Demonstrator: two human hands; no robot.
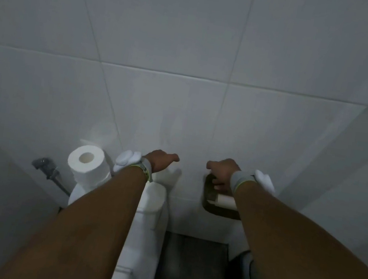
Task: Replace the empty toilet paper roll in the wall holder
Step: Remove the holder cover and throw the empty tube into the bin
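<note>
Dark, box-shaped wall holder [211,198] fixed low on the pale grey tiled wall [193,44], right of the white ceramic toilet cistern [153,199]. Inside the holder lies a bare pale cardboard tube [225,200], almost no paper on it, partly hidden by the forearm. Full white toilet paper roll [86,163] stands on end on the cistern's left side, core hole facing up, well apart from the holder. No brand, label or writing readable anywhere; frame is dim and soft.

Right hand [221,173] curled over the holder's top edge, fingers bent down onto it, thumb sticking out to the left; whether it truly grips the holder or just rests there, cannot tell. Left hand [161,162] loosely curled above the cistern top, thumb pointing right, nothing seen in it, fingers hidden so how open it is cannot be told. Both wrists wear grey bands with white pods [126,160]. Grey metal valve [47,167] on the wall left of the cistern
</note>
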